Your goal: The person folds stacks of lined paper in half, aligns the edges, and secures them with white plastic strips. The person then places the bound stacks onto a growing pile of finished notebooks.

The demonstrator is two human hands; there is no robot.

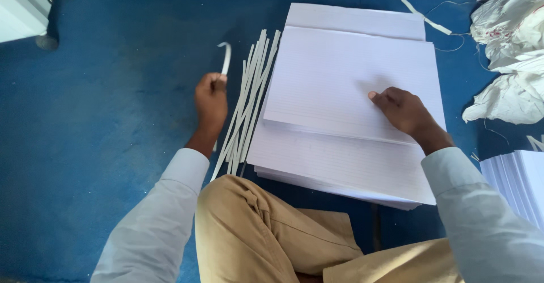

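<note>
White ruled paper sheets in a thick stack (340, 164) lie on the blue floor (102, 147); the right hand (403, 110) presses flat, fingers spread, on the top sheet. At nine o'clock, the left hand (211, 98) pinches one curled white paper strip (225, 56) (loose strips (249, 101) lie beside it).

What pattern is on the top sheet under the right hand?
White with fine ruled lines, on the top sheet under the right hand; head view.

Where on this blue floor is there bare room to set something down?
Widest bare patch: blue floor left of the left hand and paper strips. Crowded: ruled sheet stack under the right hand, crumpled cloth at right.
</note>
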